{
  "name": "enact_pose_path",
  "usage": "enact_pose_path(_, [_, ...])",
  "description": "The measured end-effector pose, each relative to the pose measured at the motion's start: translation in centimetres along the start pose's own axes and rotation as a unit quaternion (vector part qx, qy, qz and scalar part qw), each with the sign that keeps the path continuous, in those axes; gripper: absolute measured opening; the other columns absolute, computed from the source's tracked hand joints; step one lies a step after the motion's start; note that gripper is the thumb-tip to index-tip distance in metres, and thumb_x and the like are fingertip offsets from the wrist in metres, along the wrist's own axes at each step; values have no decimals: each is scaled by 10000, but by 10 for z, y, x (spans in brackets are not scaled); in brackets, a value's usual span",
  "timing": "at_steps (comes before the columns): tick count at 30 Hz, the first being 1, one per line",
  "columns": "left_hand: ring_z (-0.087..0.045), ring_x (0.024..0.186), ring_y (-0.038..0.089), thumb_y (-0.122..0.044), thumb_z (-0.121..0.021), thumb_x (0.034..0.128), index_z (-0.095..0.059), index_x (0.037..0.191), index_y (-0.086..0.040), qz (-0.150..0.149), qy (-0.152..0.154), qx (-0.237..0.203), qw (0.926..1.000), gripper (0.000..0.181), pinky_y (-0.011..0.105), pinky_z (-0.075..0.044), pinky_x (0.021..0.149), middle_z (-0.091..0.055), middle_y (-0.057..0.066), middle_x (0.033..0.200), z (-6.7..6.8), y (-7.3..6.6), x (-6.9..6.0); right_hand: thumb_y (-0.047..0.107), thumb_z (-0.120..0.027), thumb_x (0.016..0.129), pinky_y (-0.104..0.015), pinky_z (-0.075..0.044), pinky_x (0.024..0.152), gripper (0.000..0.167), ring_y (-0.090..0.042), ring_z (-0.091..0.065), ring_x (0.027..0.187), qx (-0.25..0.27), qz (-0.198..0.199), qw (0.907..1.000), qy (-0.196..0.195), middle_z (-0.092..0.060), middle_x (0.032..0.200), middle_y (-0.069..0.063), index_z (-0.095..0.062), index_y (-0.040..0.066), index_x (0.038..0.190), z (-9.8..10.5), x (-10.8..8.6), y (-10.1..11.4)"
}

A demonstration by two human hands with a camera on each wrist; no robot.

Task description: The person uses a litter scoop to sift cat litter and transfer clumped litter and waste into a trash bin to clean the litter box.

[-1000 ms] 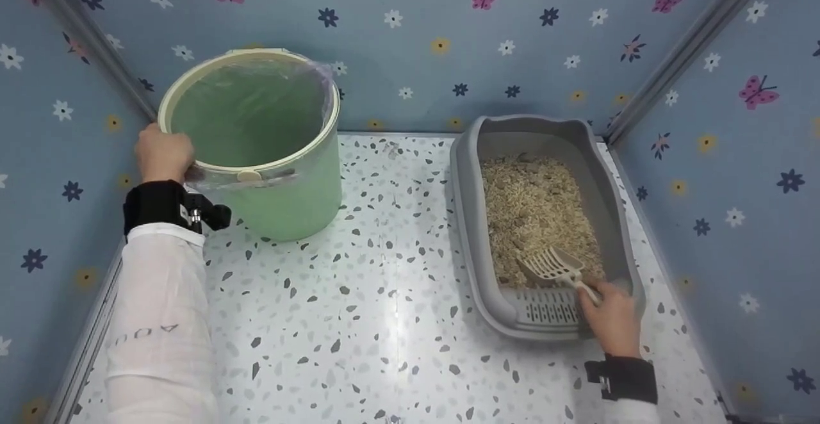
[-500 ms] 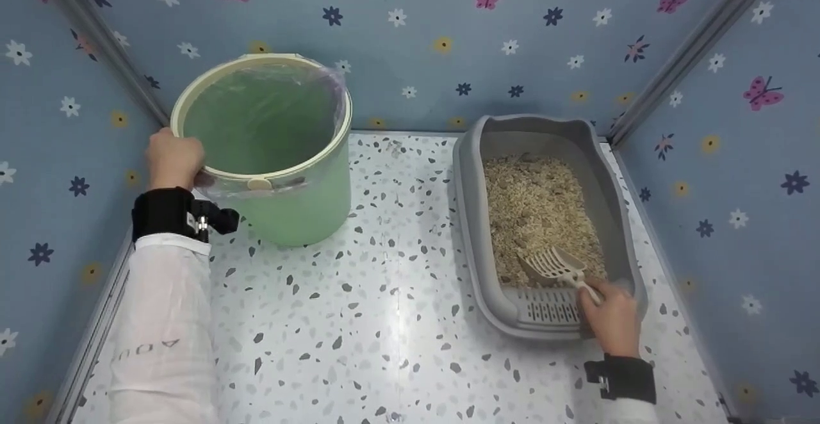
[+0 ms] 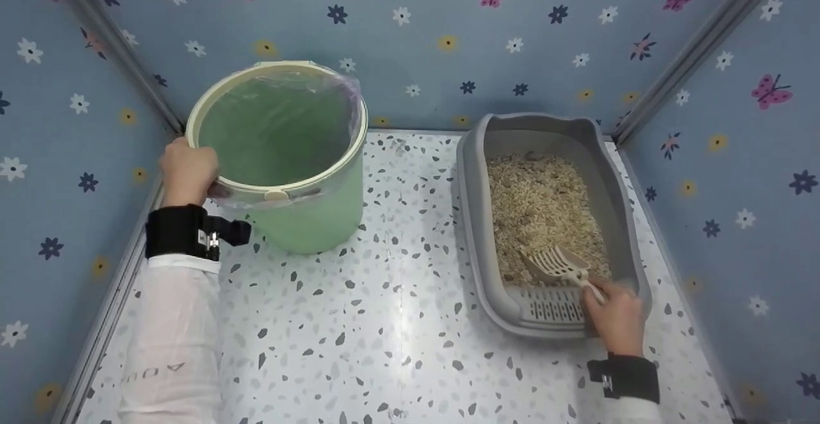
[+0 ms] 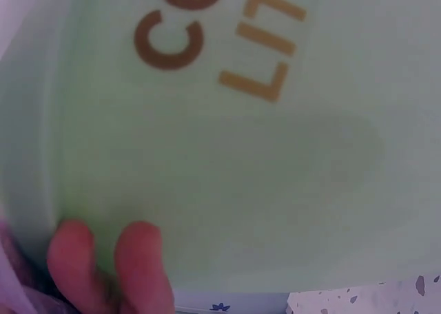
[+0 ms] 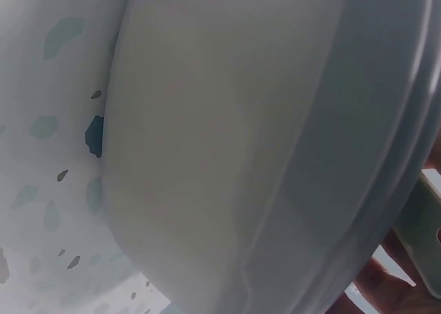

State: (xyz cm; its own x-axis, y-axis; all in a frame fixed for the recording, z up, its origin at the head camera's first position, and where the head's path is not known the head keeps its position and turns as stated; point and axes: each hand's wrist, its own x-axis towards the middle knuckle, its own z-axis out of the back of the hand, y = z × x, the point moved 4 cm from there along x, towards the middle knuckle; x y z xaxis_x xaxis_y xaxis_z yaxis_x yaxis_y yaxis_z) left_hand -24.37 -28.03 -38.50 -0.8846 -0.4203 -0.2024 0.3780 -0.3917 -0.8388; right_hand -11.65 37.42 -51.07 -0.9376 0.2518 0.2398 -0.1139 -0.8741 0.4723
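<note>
My left hand grips the cream rim of a green trash bin at its near left side. A thin clear-purple bag lines the bin and folds over its rim. In the left wrist view two fingertips rest against the bin's lettered outer wall. At the right, my right hand holds a beige slotted litter scoop by its handle, over the front of a grey litter box. The scoop's head lies at the near edge of the pellet litter. The box's outer wall fills most of the right wrist view.
Blue patterned walls enclose the space at the back and both sides. A speckled white floor lies between the bin and the box. The box's right side stands near the right wall, and its front has a slotted step.
The left hand and the bin have shifted right and slightly nearer in the head view. The right hand and scoop have stayed almost in place.
</note>
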Motion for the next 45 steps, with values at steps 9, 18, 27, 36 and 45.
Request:
enact_pose_path(9, [-528, 397, 139, -2, -315, 816, -401, 1258, 170, -549, 8, 375, 9978, 481, 318, -477, 388, -523, 254, 912, -8, -1, -15, 150, -631, 864, -529, -433, 792, 235, -398, -583, 926, -15, -125, 9999, 22, -670, 952, -228, -707, 1, 1028, 0, -1, -2])
enact_pose_path(18, [-553, 689, 300, -16, -273, 837, -347, 1294, 177, -575, 234, 663, 9959, 501, 312, -436, 447, -474, 299, 1015, -17, -3, -38, 177, -628, 872, -534, -426, 804, 247, -389, -579, 943, -70, -221, 9997, 115, -670, 968, -213, -707, 22, 1048, -2, -2, -3])
enact_pose_path(27, [-544, 947, 461, -21, -244, 835, -190, 1407, 180, -538, 290, 788, 9950, 608, 433, -488, 661, -448, 409, 1186, -29, -5, -58, 175, -629, 871, -531, -425, 808, 252, -382, -575, 934, -44, -234, 9996, 143, -664, 965, -222, -701, 19, 1056, -1, 0, -2])
enact_pose_path(36, [-598, 718, 406, -25, -247, 830, -287, 1345, 177, -530, 352, 537, 9965, 554, 362, -504, 452, -498, 349, 1038, -41, -5, -76, 160, -636, 861, -524, -416, 769, 232, -388, -572, 884, -31, -126, 9999, 4, -670, 933, -231, -708, 14, 1026, 0, -2, 1])
enact_pose_path(45, [-577, 475, 282, -33, -248, 814, -279, 1351, 169, -343, 413, 458, 9975, 574, 381, -514, 431, -470, 360, 1071, -50, -8, -87, 161, -635, 863, -521, -414, 788, 227, -376, -571, 908, 6, -151, 9999, -7, -670, 946, -221, -708, 15, 1021, 0, -3, 2])
